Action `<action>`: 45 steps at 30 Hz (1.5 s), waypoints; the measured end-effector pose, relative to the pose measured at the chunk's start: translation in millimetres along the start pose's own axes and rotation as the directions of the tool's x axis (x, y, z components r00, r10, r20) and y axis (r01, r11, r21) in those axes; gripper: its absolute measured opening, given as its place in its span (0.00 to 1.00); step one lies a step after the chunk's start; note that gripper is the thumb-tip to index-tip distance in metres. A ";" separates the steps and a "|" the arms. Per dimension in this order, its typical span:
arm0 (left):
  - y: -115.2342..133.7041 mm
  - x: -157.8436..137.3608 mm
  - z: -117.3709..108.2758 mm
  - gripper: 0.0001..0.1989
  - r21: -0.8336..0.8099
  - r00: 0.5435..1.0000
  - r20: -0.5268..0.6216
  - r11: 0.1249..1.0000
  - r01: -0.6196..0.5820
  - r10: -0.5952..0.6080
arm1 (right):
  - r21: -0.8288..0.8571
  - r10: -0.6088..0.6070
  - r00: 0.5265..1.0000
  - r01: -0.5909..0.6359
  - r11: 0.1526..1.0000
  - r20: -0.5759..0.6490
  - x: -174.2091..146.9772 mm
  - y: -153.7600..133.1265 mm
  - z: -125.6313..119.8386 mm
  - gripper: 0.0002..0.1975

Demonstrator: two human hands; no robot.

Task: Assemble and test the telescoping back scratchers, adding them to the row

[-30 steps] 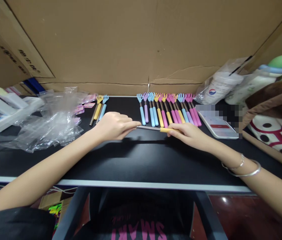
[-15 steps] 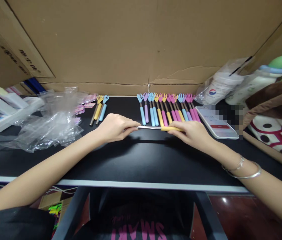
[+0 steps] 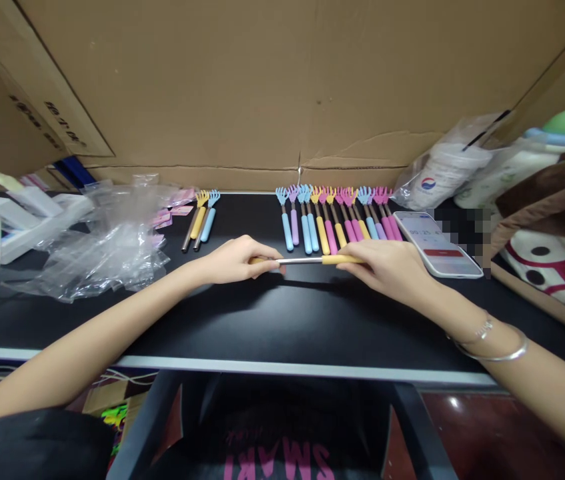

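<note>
Head camera, and right at the bottom we have black cloth (image 3: pixel 262 417) with pink lettering, an open carton (image 3: pixel 105 397) of bright pieces (image 3: pixel 115 417) off to the left, below the table's pale edge! Up on the black table (image 3: pixel 282 327) both forearms reach inward, bracelets (image 3: pixel 505 350) shining on the right wrist. And here's the centre of it all: a yellow-handled rod (image 3: pixel 307 261) stretched level between two hands, held over the table. The left hand (image 3: pixel 242 260) pinches the end of the metal shaft between thumb and fingers, a bit of yellow peeking out beyond the grip; the right hand (image 3: pixel 387 267) has its thumb and fingers closed on the yellow handle. Just beside that right hand lies a phone (image 3: pixel 437 263), screen up. Over on the left, crumpled clear bags (image 3: pixel 107 247), a white power strip (image 3: pixel 37 227) next to them! Past the hands, a neat row of scratchers (image 3: pixel 322 235) in blue, purple, yellow and pink, claws pointing away, with a small yellow-and-blue group (image 3: pixel 198 223) well apart to the left, near some pink cards (image 3: pixel 177 200). Far right, a bagged cup (image 3: pixel 447 177) leans beside a green-topped bottle (image 3: pixel 517 163), and brown cardboard (image 3: pixel 242 93) walls off the back.
</note>
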State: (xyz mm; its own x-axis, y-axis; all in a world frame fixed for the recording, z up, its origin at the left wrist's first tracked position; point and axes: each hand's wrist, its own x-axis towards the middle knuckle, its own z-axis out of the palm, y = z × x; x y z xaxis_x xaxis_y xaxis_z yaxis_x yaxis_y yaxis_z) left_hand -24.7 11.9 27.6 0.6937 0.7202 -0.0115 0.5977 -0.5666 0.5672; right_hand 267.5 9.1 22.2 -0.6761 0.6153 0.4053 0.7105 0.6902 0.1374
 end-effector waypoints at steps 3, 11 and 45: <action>1.2 -1.0 1.6 0.18 0.125 0.997 -0.073 0.992 0.008 0.001 | 0.047 0.021 0.999 -0.023 0.999 0.043 0.7 2.1 0.2 0.17; 3.0 -1.2 4.8 0.17 0.305 0.984 -0.169 0.952 -0.007 0.061 | 0.173 0.059 0.976 -0.096 0.980 0.209 3.3 6.7 -1.5 0.21; -2.4 1.1 23.6 0.15 0.406 0.961 -0.264 0.913 0.035 0.081 | 0.099 0.013 0.989 -0.027 0.995 0.144 -0.2 11.0 8.6 0.23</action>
State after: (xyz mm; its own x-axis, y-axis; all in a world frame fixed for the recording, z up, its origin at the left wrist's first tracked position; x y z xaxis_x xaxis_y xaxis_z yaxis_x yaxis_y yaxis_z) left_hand -15.9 4.6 6.8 0.6085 0.7523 0.2524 0.7334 -0.6547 0.1831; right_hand 273.8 19.8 15.9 -0.6879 0.6727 0.2725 0.7060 0.7073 0.0362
